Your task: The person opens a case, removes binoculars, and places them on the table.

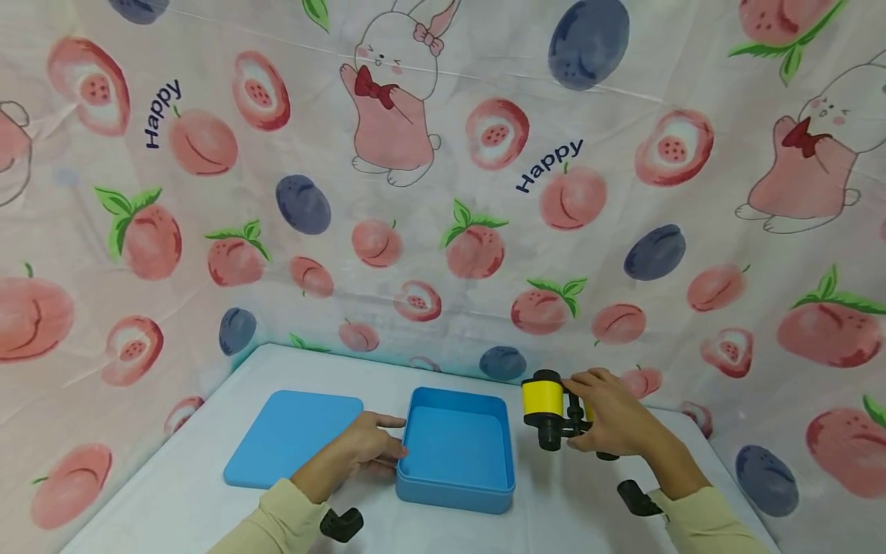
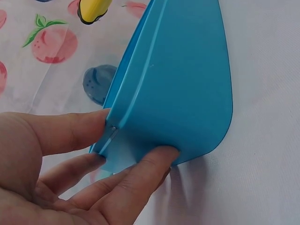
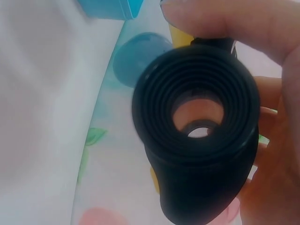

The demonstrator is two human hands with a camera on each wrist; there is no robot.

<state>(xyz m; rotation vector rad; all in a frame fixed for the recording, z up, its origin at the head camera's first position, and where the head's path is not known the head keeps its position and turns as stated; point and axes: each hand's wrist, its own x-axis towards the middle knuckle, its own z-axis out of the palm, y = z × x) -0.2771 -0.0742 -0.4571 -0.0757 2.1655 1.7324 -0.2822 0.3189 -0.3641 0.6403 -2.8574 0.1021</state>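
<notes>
On the table stands an open blue box (image 1: 453, 454), with nothing inside it. My left hand (image 1: 370, 445) holds it at its left side; in the left wrist view, fingertips (image 2: 101, 123) meet the rim while others press the outer wall. To the right of the box, my right hand (image 1: 609, 412) grips a pair of yellow and black binoculars (image 1: 543, 398), raised off the table. A black eyecup of the binoculars (image 3: 197, 103) fills the middle of the right wrist view, with fingers wrapped around the far side.
A flat blue lid (image 1: 291, 438) lies on the white table (image 1: 228, 515) left of the box, partly behind the left forearm. A fruit-and-rabbit printed cloth (image 1: 429, 254) hangs behind the table and along its sides. Black wrist cameras (image 1: 341, 525) sit below both wrists.
</notes>
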